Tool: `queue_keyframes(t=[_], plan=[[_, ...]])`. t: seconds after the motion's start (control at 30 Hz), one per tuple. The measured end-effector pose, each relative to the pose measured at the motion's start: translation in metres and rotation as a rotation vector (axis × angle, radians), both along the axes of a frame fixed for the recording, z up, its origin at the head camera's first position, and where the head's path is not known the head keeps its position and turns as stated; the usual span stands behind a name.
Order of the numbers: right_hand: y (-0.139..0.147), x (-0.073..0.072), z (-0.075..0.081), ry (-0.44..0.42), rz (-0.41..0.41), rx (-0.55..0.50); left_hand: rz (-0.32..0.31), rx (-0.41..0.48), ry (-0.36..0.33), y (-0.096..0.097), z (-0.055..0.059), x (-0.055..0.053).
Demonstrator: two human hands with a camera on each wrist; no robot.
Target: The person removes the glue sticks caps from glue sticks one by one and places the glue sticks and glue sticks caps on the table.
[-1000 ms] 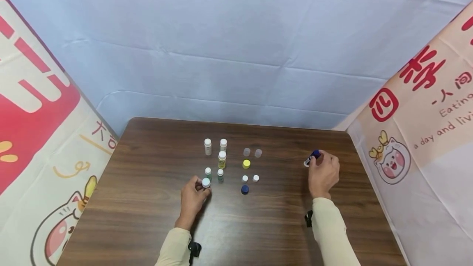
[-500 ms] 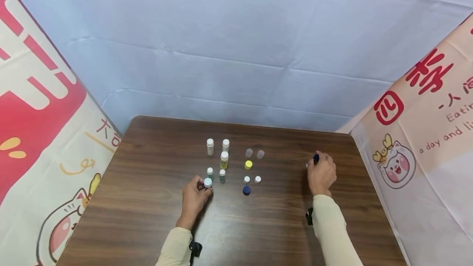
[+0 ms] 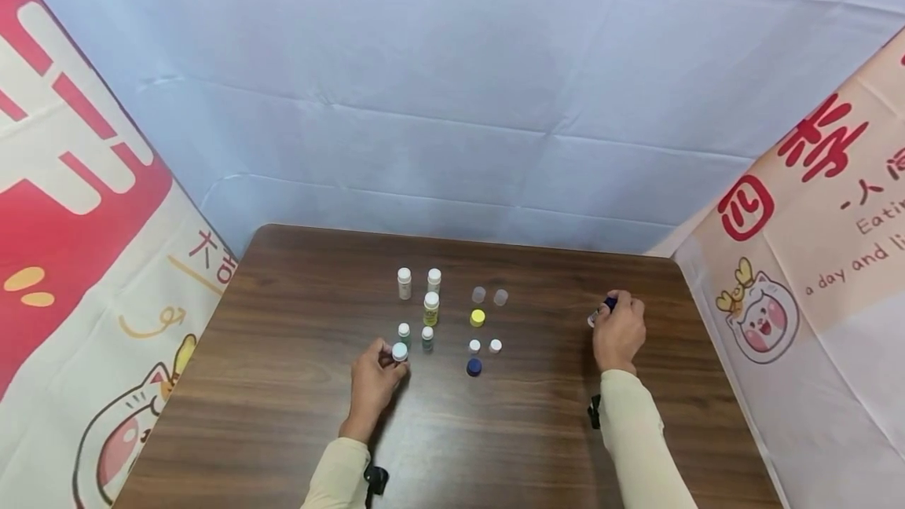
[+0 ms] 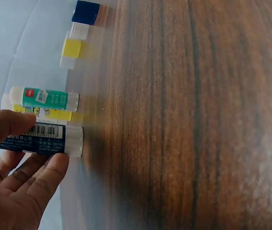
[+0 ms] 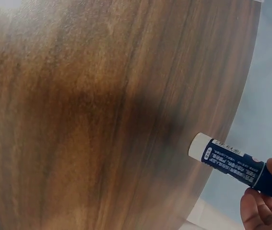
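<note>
Near the table's middle my left hand point(image 3: 375, 385) grips an upright glue stick with a dark blue label point(image 4: 35, 138) and a white base. Its white top point(image 3: 400, 351) faces up in the head view. Just behind it stand two green glue sticks point(image 3: 427, 338), one shown by its green label point(image 4: 44, 98) in the left wrist view. On the right, my right hand point(image 3: 619, 336) pinches a second blue glue stick point(image 5: 234, 163) by its dark blue cap point(image 5: 268, 179). That stick is tilted, its white base toward the tabletop; contact cannot be told.
A yellow-labelled glue stick point(image 3: 431, 309) and two whitish ones point(image 3: 404, 284) stand farther back. To their right lie a yellow cap point(image 3: 478, 318), a dark blue cap point(image 3: 474, 367), two white caps point(image 3: 496, 346) and two translucent caps point(image 3: 500, 297). Cloth point(image 3: 438, 100) hangs behind the table point(image 3: 283, 383).
The right hand's glue stick has changed its tilt slightly, and that hand has shifted little. The left hand keeps its grip in place. The head view has shifted a bit.
</note>
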State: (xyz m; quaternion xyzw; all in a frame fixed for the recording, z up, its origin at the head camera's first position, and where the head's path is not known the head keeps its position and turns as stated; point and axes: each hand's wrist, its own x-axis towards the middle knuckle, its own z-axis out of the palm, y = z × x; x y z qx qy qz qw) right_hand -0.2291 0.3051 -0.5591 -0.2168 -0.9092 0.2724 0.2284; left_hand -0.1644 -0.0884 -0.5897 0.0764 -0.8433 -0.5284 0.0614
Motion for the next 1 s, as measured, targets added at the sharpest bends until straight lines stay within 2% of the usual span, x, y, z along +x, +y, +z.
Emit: queue_keyframes(t=[0.3,0.47,0.67,1.0], plan=[[0.002,-0.001,-0.005,0.016,-0.018,-0.025,-0.001,0.000,0.005,0.000,-0.001,0.000],[0.005,0.001,-0.009,0.071,0.004,-0.012,-0.001,0.019,0.006,0.001,-0.001,-0.001],[-0.002,0.013,-0.014,0.161,0.010,-0.020,-0.005,0.010,0.007,0.002,0.000,0.000],[-0.028,0.033,-0.013,0.258,0.053,-0.037,0.007,-0.036,-0.009,0.002,0.000,0.001]])
